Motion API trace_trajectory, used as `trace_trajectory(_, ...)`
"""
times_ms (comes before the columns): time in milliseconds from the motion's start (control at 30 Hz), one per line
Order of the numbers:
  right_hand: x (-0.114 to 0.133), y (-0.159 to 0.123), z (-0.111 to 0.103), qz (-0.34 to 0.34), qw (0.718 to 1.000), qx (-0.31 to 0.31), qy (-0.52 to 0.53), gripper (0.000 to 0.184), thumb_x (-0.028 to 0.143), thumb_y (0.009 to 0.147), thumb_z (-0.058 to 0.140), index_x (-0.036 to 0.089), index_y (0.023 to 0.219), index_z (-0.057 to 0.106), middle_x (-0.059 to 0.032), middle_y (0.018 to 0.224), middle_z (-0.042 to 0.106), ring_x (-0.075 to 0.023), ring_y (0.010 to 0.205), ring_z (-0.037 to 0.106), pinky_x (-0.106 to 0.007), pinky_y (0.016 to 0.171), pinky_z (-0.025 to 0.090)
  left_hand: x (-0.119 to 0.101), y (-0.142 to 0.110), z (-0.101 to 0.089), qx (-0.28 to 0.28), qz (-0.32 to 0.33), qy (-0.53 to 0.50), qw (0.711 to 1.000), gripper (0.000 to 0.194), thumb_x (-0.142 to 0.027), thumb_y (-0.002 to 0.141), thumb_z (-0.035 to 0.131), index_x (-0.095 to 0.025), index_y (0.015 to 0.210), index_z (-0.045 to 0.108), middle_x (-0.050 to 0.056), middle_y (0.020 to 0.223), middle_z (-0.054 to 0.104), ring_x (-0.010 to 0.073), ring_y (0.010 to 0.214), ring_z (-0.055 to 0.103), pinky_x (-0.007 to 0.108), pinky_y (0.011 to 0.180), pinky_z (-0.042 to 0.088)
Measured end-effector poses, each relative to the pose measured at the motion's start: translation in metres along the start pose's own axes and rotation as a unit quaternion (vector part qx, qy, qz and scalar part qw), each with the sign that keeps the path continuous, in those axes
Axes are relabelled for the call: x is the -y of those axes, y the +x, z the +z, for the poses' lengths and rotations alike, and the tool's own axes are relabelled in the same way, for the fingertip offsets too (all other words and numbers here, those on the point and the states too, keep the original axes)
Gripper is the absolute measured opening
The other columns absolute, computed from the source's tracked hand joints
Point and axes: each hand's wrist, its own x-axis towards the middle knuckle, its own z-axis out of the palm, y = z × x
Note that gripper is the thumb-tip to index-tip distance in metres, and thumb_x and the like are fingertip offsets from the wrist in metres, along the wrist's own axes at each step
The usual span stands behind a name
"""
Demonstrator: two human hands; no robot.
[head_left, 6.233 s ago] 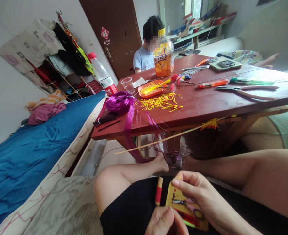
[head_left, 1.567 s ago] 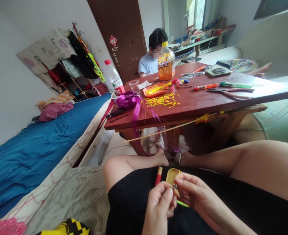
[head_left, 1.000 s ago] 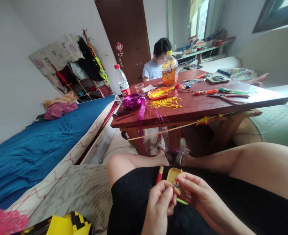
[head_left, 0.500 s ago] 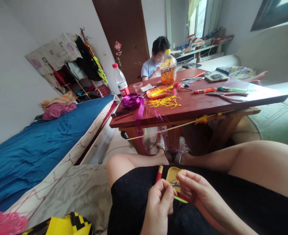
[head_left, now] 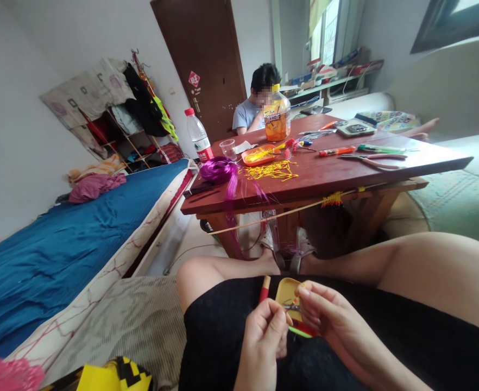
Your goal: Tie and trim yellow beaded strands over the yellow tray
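Observation:
Both hands work close together over my lap, above a small yellow tray (head_left: 287, 288). My left hand (head_left: 266, 328) is closed in a pinch, thumb against forefinger. What lies in that pinch is too small to make out. The fingertips of my right hand (head_left: 321, 309) are pressed together on a thin yellow strand, of which a tip shows above the thumb. Between the hands, a metal tool with dark jaws (head_left: 292, 307) shows over the tray; its handles are hidden. A red and tan tube (head_left: 264, 289) lies left of the tray, and a bright green stick (head_left: 300, 331) shows beneath the hands.
On the red table (head_left: 422, 157) are purple thread (head_left: 219, 169), yellow strands (head_left: 270, 171), an orange dish (head_left: 259, 156), pliers (head_left: 373, 161) and bottles, including a large tea bottle (head_left: 277, 117). A thin stick (head_left: 264, 218) juts from the table's near edge. Another person (head_left: 250, 111) sits behind.
Since the oldest frame my left hand has risen to meet the right over the tray. Lately the hands have drawn slightly apart, showing more of the metal jaws. The other person has raised a hand.

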Motion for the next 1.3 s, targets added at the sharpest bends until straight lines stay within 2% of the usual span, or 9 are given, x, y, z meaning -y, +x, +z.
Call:
trace_trajectory(267,0.003,-0.002,0.003,0.009,1.0,-0.009,-0.003,0.036,0.042,0.065,0.075,0.016,0.059,0.05,0.0086,0.048,0.033,-0.0062,0.048,0.021,-0.019,0.05,0.022,0.001,0.001,-0.002,0.02,-0.006,-0.002,1.0,0.042,-0.054,0.068,0.065,-0.015,0.071,0.051,-0.011,0.047,0.031,0.0025,0.04,0.016,0.019,0.04,0.01)
trace_trajectory(500,0.0,-0.002,0.002,0.011,1.0,-0.002,0.001,0.034,0.041,0.065,0.075,0.016,0.06,0.053,0.009,0.047,0.032,-0.0059,0.047,0.02,-0.019,0.047,0.018,0.004,0.001,-0.004,0.012,-0.005,0.009,1.0,0.044,-0.054,0.064,0.069,-0.016,0.073,0.049,-0.011,0.049,0.029,0.0021,0.04,0.016,0.019,0.04,0.011)
trace_trajectory(867,-0.002,-0.003,0.003,0.008,1.0,-0.004,-0.008,0.034,0.041,0.065,0.074,0.016,0.059,0.052,0.0087,0.048,0.033,-0.0061,0.048,0.02,-0.02,0.047,0.018,0.006,0.001,-0.006,0.009,0.009,0.013,1.0,0.039,-0.05,0.068,0.068,-0.016,0.071,0.05,-0.01,0.048,0.03,0.0028,0.041,0.017,0.018,0.041,0.012)
trace_trajectory(1100,-0.003,-0.001,0.006,0.01,1.0,-0.009,-0.013,0.036,0.04,0.064,0.075,0.016,0.054,0.05,0.0083,0.046,0.034,-0.0061,0.047,0.021,-0.02,0.047,0.022,0.006,0.001,-0.006,-0.011,0.034,0.008,0.999,0.036,-0.048,0.069,0.068,-0.015,0.069,0.053,-0.01,0.045,0.03,0.0028,0.04,0.019,0.017,0.04,0.015)
trace_trajectory(1300,-0.008,-0.002,0.005,0.024,0.999,-0.001,-0.022,0.032,0.04,0.062,0.075,0.016,0.059,0.055,0.008,0.047,0.036,-0.006,0.047,0.024,-0.02,0.049,0.025,0.006,0.002,-0.006,-0.012,0.044,0.003,0.999,0.036,-0.048,0.068,0.069,-0.015,0.069,0.054,-0.01,0.045,0.03,0.0023,0.04,0.02,0.017,0.04,0.015)
